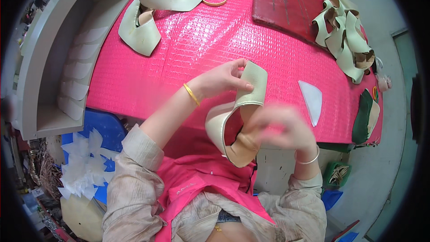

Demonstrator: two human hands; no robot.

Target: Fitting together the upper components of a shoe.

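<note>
Shoe upper [217, 127]: pale green, held up at the near edge of the pink tabletop [201, 47], its flap pointing away from the person.
Left hand [224, 79]: pinching the flap, thumb on top, fingers behind; forearm slanting forward and inward.
Right hand [284, 127]: turned inward beside the tan lining [244, 149], forearm bent upward; blurred, so I cannot tell whether it grips.

left hand [226, 80] pinching flap [256, 76] of pale shoe upper [218, 124], right hand [283, 125] blurred beside tan lining [245, 147]; pink table cover [201, 40], two uppers [142, 40] back left, upper pile [345, 58] right, white triangular piece [311, 101]
</note>
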